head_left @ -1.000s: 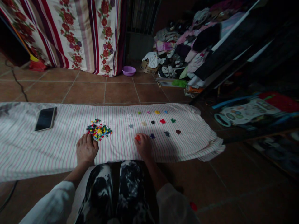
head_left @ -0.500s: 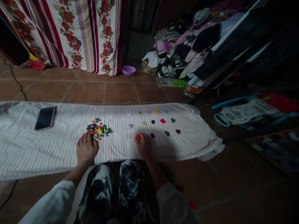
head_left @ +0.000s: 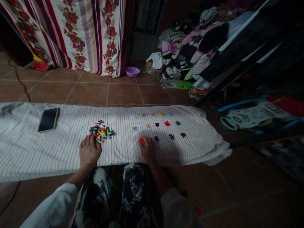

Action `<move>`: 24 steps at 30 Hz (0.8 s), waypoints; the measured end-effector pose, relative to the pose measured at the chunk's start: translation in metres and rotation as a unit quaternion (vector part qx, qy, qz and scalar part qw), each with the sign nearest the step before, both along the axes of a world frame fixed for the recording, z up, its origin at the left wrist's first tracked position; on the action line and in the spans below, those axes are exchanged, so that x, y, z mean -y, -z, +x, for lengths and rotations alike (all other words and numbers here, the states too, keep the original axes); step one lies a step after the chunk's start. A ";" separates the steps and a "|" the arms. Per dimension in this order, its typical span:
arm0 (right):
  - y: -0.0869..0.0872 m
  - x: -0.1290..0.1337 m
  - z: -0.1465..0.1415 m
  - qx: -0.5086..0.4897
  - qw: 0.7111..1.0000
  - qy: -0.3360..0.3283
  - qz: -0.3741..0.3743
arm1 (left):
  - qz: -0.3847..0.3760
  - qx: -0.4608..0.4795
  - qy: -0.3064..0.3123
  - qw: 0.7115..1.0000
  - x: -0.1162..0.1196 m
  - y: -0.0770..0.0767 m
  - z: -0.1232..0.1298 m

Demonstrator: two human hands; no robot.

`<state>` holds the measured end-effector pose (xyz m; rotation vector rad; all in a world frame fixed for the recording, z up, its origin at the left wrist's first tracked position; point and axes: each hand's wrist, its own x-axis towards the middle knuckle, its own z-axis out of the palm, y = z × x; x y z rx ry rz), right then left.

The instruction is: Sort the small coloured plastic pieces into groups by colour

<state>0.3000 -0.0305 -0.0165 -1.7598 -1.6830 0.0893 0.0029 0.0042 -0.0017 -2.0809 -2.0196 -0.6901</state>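
A heap of tiny multicoloured blocks lies on a striped cloth. My left hand rests palm down at the heap's near left edge, fingers laid on the cloth and fingertips touching the nearest blocks. To the right, my right hand has its fingers bent and drawn together at small orange blocks; part of these is hidden by the fingers. Around it sit little single-colour piles, among them dark blue, grey, black, red, green and brown.
A phone lies on the cloth at the left. Beyond the table, a purple basin stands on the tiled floor by a floral curtain. Clothes are heaped at the back right, and a child's walker-like toy is at the right.
The whole view has shifted slightly, so everything appears a little further right. Both hands keep their places on the cloth, and the blocks look the same.
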 end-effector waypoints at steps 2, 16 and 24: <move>-0.001 0.001 0.000 -0.005 1.000 -0.001 0.008 | 0.001 0.007 0.003 1.000 0.000 0.001 0.000; -0.029 -0.011 -0.060 -0.019 0.995 -0.066 0.078 | -0.022 0.039 0.001 0.999 0.001 -0.001 0.000; -0.042 -0.054 -0.125 0.028 0.984 -0.162 -0.065 | -0.020 0.039 0.007 0.999 0.000 0.002 0.000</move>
